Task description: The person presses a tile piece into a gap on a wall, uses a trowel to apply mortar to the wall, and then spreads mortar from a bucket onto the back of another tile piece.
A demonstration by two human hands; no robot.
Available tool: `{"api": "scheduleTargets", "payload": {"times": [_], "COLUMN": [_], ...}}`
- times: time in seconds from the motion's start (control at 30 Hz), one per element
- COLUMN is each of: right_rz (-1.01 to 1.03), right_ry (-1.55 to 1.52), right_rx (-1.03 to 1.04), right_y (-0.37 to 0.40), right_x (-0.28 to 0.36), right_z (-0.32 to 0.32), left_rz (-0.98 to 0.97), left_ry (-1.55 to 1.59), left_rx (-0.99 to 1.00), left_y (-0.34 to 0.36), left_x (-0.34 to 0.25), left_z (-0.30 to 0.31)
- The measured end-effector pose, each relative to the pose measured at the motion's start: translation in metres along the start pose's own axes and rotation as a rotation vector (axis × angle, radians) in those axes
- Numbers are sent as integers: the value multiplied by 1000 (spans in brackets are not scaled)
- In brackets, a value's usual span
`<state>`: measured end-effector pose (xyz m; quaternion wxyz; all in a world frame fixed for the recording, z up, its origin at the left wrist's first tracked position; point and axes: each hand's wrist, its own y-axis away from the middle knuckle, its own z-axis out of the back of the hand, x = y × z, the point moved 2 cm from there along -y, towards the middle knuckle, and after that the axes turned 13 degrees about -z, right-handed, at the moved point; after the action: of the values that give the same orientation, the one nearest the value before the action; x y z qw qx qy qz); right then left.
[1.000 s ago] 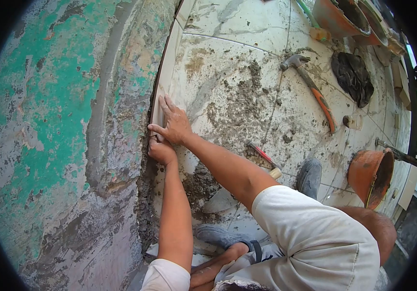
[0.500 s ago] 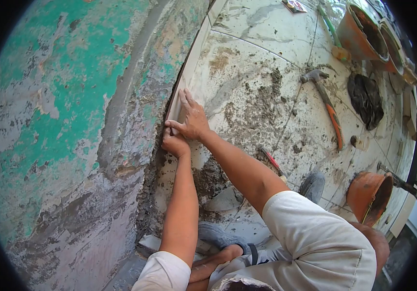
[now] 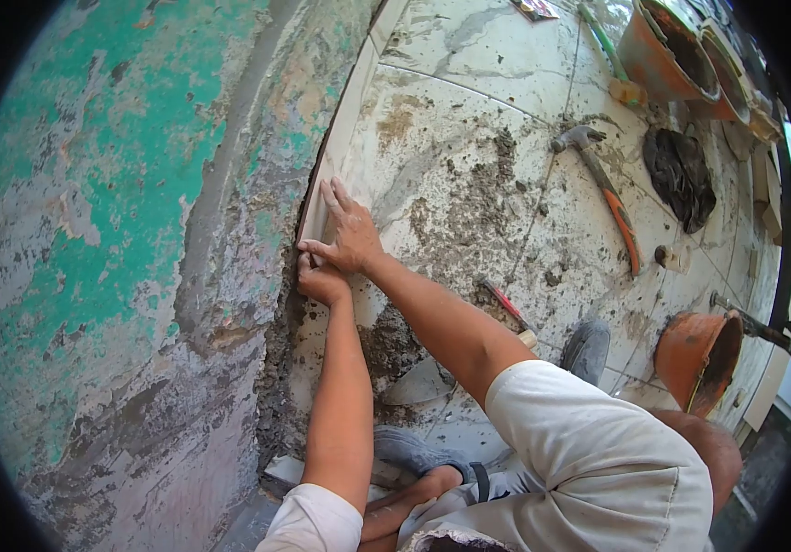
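Observation:
A pale skirting tile (image 3: pixel 336 138) stands on edge along the foot of the wall. My right hand (image 3: pixel 355 237) lies against its face, fingers stretched out and thumb pointing toward the wall. Just below, my left hand (image 3: pixel 324 281) is closed at the tile's near end, its curled fingers partly hidden by the right thumb. Wet grey mortar (image 3: pixel 395 339) is heaped on the floor beside my left forearm. A trowel blade (image 3: pixel 418 385) rests by that heap, partly covered by my right arm.
Crumbs of mortar litter the marbled floor tiles (image 3: pixel 441 101). A claw hammer (image 3: pixel 609 198), a red-handled tool (image 3: pixel 504 300) and a black bag (image 3: pixel 681 179) lie to the right. Orange buckets (image 3: pixel 685 363) stand beyond. The wall (image 3: pixel 129 230) has peeling green paint.
The view has shifted slightly, so the floor and tools appear farther left. Both hands keep nearly the same place on the skirting tile.

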<state>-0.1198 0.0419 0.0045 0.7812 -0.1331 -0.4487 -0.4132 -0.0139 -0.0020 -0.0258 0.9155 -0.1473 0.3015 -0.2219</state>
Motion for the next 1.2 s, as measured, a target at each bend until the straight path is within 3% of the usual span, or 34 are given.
{"api": "scheduleTargets", "payload": {"times": [0.33,1.1,1.2], "right_rz": [-43,-128,-76], "right_ry": [-30,-78,-328], "right_rx": [-17,32,-120], "right_y": [-2,-7,-39], "right_x": [1,8,-7], "right_z": [3,9,10], "left_rz": [-66,-5,-76], "left_ry": [22,156,6], "left_rx": [-16,26,0], "left_y": [-1,-1,-1], "left_x": [0,-3,-8], "left_z": [0,3,8]}}
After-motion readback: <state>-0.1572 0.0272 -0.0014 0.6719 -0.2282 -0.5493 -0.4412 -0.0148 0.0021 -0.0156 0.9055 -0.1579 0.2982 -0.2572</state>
